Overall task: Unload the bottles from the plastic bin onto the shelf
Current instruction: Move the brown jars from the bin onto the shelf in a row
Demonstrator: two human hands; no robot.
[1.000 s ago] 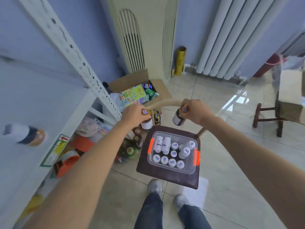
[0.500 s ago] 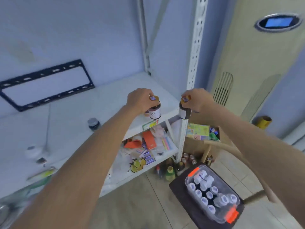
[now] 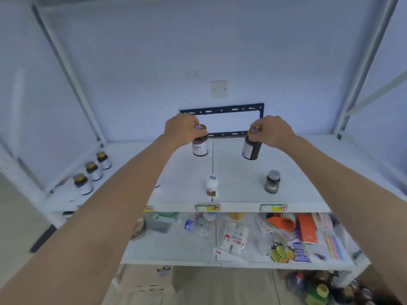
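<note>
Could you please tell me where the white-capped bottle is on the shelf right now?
In the head view, the white-capped bottle stands near the upper shelf's front edge, centre, left of the grey-capped jar.

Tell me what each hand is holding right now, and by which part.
The left hand grips a dark bottle by its gold cap. The right hand grips another dark bottle by its cap too. Both hang over the shelf.

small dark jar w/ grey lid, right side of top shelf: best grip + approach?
Take the dark jar by its grey lid, coming from above and the front. It stands upright and alone on the shelf, so nothing blocks that approach; the lid is about as wide as the body. The right hand grips its bottle the same way.
</note>
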